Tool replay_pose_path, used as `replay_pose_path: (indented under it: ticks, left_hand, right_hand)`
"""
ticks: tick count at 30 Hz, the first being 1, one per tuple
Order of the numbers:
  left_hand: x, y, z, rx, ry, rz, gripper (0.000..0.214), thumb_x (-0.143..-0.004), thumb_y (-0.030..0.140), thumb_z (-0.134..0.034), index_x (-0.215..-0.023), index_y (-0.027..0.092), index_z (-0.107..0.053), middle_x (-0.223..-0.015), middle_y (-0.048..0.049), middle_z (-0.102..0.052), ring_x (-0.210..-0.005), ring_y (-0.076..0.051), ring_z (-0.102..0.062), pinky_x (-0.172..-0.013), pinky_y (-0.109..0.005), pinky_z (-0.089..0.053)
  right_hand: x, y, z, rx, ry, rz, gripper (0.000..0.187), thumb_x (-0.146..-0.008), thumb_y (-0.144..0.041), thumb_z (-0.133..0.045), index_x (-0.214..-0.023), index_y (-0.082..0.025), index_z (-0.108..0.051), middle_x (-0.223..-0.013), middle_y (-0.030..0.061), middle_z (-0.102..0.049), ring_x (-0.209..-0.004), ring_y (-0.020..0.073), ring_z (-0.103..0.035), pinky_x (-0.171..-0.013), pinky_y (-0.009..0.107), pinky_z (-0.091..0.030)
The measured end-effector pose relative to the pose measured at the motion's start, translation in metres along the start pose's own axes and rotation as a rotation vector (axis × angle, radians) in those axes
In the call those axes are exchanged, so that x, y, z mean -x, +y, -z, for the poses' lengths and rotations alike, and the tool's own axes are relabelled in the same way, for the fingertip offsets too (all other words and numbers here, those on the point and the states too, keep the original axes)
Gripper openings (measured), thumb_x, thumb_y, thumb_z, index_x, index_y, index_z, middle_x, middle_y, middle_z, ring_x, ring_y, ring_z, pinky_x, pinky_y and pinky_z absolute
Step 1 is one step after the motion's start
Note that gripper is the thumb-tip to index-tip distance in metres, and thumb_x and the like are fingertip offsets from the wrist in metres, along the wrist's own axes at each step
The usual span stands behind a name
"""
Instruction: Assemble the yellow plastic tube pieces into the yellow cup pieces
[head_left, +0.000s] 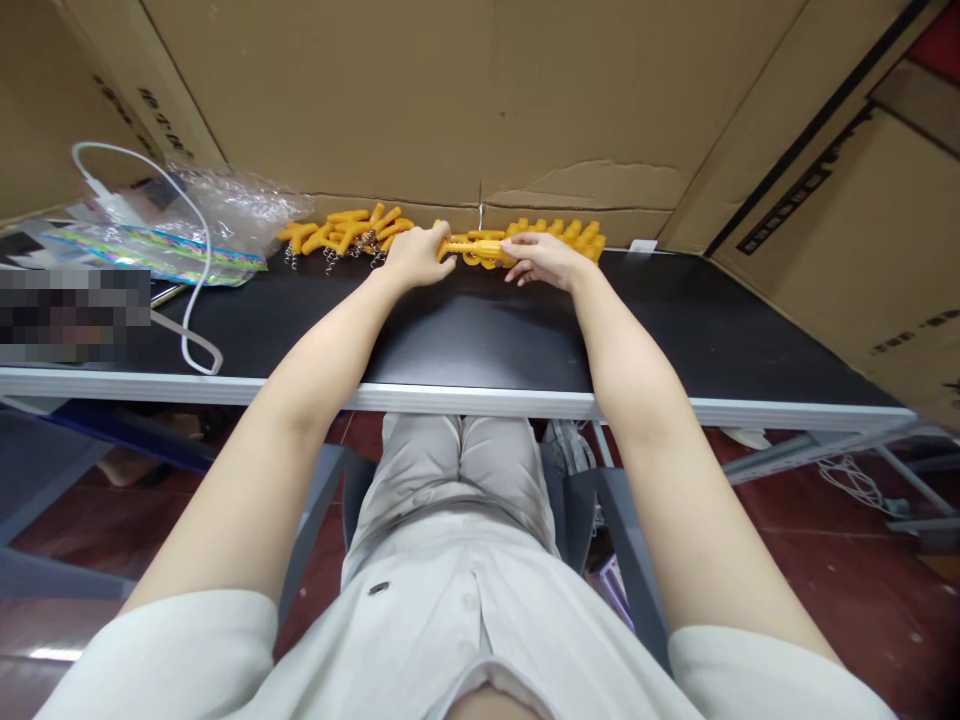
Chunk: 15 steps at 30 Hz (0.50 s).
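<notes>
Two hands: left hand and right hand face each other across one slim yellow piece, its middle bare between them
Left grip: thumb and fingers curled around the piece's left end, the contact partly hidden by the hand
Right grip: thumb and fingertips pinching its right end, the lower fingers loosely bent
Long axis: sideways from grip to grip, roughly along the front edge of the black table; neither hand is nearer, each having an end
Left of the grip: branched yellow handles with metal spirals, just beside the left hand
Right of the grip: knobbed yellow parts, partly behind the right hand
</notes>
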<state>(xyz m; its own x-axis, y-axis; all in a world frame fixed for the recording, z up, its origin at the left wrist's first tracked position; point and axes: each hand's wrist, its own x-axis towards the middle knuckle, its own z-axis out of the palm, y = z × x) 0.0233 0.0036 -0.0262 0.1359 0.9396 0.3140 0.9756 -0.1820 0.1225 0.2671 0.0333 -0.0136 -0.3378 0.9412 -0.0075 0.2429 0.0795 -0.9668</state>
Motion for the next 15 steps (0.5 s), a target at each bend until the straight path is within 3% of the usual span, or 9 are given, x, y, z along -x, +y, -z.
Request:
replay_pose_path:
  ticks: [2,4,11,15]
  left_hand:
    - [-0.0004,-0.0002,-0.0004,0.0,0.003,-0.002,0.06,-0.101,0.042,-0.06,-0.156,0.017,-0.061,-0.126,-0.0178,-0.075,-0.13,-0.046,-0.07,-0.114,-0.054,-0.052]
    - [-0.0009,-0.001,-0.0013,0.006,0.006,-0.01,0.06,-0.102,0.043,-0.061,-0.156,0.017,-0.061,-0.125,-0.0182,-0.075,-0.131,-0.047,-0.069,-0.114,-0.054,-0.052]
    - [-0.0028,-0.0057,-0.0064,0.024,0.034,-0.04,0.058,-0.105,0.046,-0.061,-0.155,0.016,-0.061,-0.126,-0.0182,-0.076,-0.13,-0.045,-0.07,-0.116,-0.053,-0.05]
    - [-0.0026,-0.0055,-0.0065,0.024,0.05,-0.048,0.057,-0.105,0.046,-0.061,-0.153,0.016,-0.062,-0.125,-0.0184,-0.077,-0.129,-0.044,-0.071,-0.115,-0.052,-0.051]
  right_hand:
    - [0.0016,-0.0005,0.0004,-0.006,0.01,0.003,0.019,-0.105,-0.028,-0.084,-0.103,-0.017,-0.069,-0.091,0.004,-0.081,-0.062,0.0104,-0.072,-0.055,0.019,-0.054]
    - [0.0015,-0.0006,0.0008,-0.001,0.014,-0.005,0.014,-0.106,-0.024,-0.082,-0.102,-0.017,-0.07,-0.089,0.0039,-0.08,-0.063,0.0106,-0.072,-0.056,0.019,-0.054]
    - [0.0008,-0.0015,-0.0003,0.012,0.027,0.024,0.034,-0.098,-0.043,-0.092,-0.1,-0.017,-0.072,-0.083,0.0046,-0.079,-0.06,0.0104,-0.069,-0.054,0.019,-0.053]
    - [0.0013,-0.002,-0.0024,0.017,0.017,0.035,0.04,-0.101,-0.054,-0.088,-0.102,-0.017,-0.072,-0.079,0.0052,-0.079,-0.058,0.0108,-0.068,-0.053,0.019,-0.054]
